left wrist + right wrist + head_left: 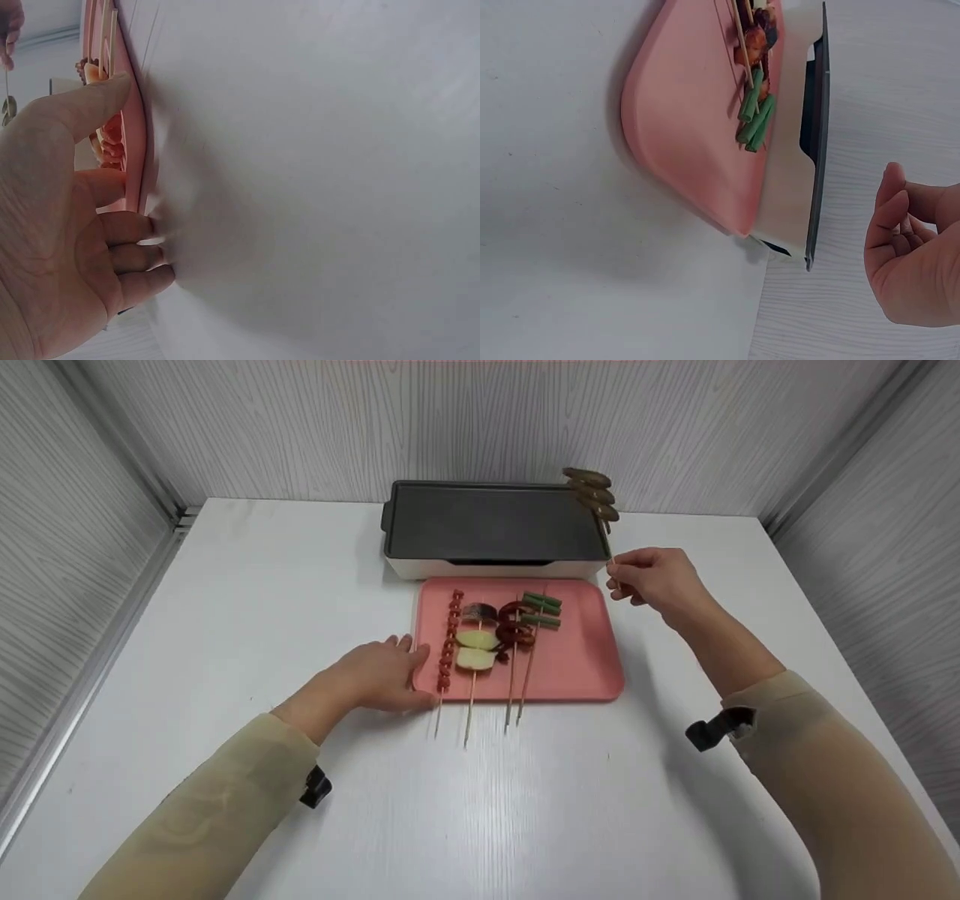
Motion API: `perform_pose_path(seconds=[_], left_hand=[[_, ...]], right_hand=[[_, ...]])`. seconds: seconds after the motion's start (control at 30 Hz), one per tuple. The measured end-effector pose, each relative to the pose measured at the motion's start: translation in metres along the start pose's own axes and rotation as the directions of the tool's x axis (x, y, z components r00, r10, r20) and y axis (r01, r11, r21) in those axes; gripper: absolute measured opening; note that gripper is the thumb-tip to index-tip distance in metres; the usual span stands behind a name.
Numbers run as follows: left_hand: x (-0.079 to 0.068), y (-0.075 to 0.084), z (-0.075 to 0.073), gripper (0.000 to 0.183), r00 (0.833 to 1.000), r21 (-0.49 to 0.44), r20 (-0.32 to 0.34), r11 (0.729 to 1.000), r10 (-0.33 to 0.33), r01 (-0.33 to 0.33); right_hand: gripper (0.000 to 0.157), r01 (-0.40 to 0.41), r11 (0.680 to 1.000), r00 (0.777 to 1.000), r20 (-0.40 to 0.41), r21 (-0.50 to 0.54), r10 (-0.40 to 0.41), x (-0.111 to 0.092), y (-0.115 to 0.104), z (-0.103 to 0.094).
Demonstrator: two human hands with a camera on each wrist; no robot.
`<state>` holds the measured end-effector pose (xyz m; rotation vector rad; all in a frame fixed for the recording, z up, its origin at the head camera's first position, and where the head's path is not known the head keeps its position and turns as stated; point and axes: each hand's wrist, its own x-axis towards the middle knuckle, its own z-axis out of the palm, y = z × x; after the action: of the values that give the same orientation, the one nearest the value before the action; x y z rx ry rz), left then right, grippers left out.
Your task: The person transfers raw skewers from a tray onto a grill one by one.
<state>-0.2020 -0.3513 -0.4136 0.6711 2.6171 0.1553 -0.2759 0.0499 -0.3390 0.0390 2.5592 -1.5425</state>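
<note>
My right hand point(660, 581) pinches the stick of a skewer point(592, 493) threaded with several brown oval slices. The slices are raised above the back right corner of a dark flat grill plate point(480, 521). In the right wrist view the thumb and fingertips of that hand point(907, 255) come together, but the skewer does not show. At the left edge of a pink tray point(577, 660), my left hand point(382, 675) rests with thumb and index finger at the rim. The left wrist view shows its other fingers point(139, 259) fairly straight, tips down at the white table point(315, 180).
On the tray lie a skewer of small red pieces point(448, 649), one with pale slices point(476, 660) and a dark piece, one with reddish curled pieces point(516, 630) and one with green lengths point(541, 611). Their sticks overhang the front rim. A wood-grain wall point(480, 420) stands behind the grill.
</note>
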Motion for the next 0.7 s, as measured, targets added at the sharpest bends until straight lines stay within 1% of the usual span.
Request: perform_pose_path(seconds=[0.2,0.37,0.53,0.7], left_hand=[[0.000,0.000,-0.001,0.095,1.000,-0.006,0.004,1.000,-0.005,0.005],[-0.001,-0.001,-0.002,0.096,1.000,-0.005,0.014,1.000,-0.015,0.015],[-0.002,-0.001,-0.002,0.095,1.000,-0.005,0.011,1.000,-0.017,0.017],[-0.002,0.001,-0.003,0.096,1.000,0.005,0.007,1.000,-0.014,0.014]], right_hand=[[0.032,-0.023,1.000,1.000,-0.005,-0.008,0.023,0.021,0.002,0.007],[0.034,-0.034,0.999,0.999,-0.006,-0.013,0.034,0.034,0.006,0.014],[0.033,-0.031,0.999,1.000,-0.002,-0.022,0.031,0.043,0.012,0.019],[0.034,-0.029,0.999,1.000,0.000,-0.025,0.029,0.047,0.018,0.022]])
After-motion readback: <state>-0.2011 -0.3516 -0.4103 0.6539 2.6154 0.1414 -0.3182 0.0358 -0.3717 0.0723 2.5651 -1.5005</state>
